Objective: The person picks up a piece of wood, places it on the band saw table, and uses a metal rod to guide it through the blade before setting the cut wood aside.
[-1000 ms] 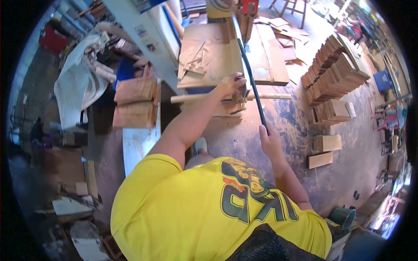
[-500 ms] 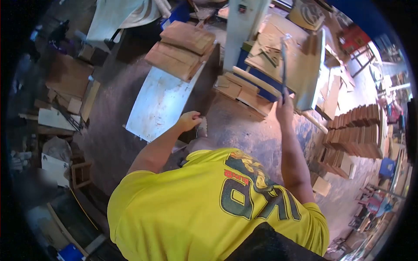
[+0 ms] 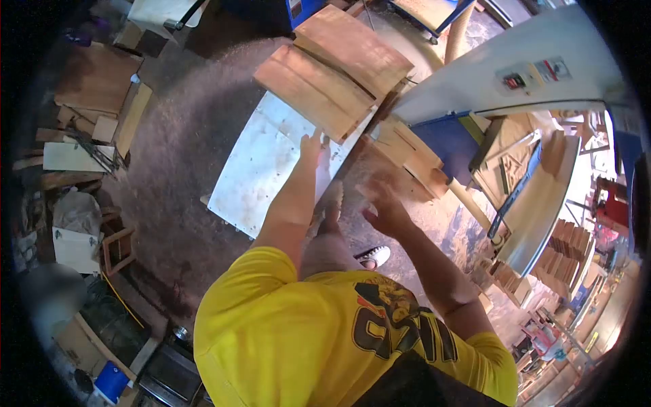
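Head view: the person's yellow shirt fills the bottom, and a pale machine body spans the upper right. Ahead, slightly left of centre, stands a white-topped bench, its near part bare but for specks and marks. To the right, a tan work surface with a shiny edge slants downward. Brown wooden boards lie at the bench's far end in two piles side by side, the far pile and the near pile. A long dark bar lies on the tan surface. The left hand reaches to the near pile's closer edge; whether it touches or grasps a board cannot be told. The right hand, blurred, is empty with fingers spread, over the floor beside the bench.
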Motion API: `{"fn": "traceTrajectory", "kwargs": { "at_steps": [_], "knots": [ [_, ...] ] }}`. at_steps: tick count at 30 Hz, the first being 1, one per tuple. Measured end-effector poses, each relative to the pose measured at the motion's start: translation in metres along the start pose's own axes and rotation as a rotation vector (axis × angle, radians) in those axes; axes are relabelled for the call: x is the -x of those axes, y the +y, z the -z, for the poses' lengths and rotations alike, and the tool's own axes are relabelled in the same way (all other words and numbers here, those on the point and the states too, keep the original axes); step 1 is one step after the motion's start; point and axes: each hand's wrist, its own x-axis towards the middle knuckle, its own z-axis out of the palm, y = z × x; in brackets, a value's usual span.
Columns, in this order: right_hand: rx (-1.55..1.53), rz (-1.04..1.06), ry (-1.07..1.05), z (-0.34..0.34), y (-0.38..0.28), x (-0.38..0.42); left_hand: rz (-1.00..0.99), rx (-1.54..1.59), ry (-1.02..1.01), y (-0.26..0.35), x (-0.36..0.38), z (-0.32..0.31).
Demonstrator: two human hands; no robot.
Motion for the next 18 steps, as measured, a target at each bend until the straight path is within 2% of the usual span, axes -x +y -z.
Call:
{"fn": "traceTrajectory", "kwargs": {
  "at_steps": [1, 3, 5, 7, 9, 11, 15, 17, 18],
  "knots": [
    [-0.061, 0.001, -0.122, -0.002, -0.002, -0.004, 0.009, -0.001, 0.002, 0.025, 0.002, -0.007],
    [-0.07, -0.1, -0.193, 0.004, -0.003, -0.005, 0.219, 0.247, 0.013, 0.068, 0.004, -0.026],
    [-0.074, -0.205, -0.255, 0.012, 0.002, 0.002, 0.289, 0.196, 0.064, 0.085, -0.005, -0.045],
    [-0.155, -0.389, -0.235, 0.018, 0.004, 0.017, 0.163, 0.019, 0.174, 0.085, -0.01, -0.045],
    [-0.141, -0.422, -0.225, 0.021, 0.008, 0.033, 0.089, 0.094, 0.146, 0.068, -0.024, -0.031],
    [-0.13, -0.449, -0.208, 0.02, 0.012, 0.041, 0.009, -0.024, 0.007, 0.06, -0.038, -0.017],
    [-0.174, -0.495, -0.193, 0.01, 0.017, 0.052, 0.093, -0.014, -0.037, 0.045, -0.047, -0.028],
    [-0.193, -0.526, -0.201, 0.002, 0.016, 0.055, -0.444, -0.137, 0.138, 0.007, -0.03, -0.052],
    [-0.199, -0.546, -0.191, -0.001, 0.018, 0.055, -0.568, -0.428, -0.015, -0.004, -0.019, -0.052]
  ]
}}
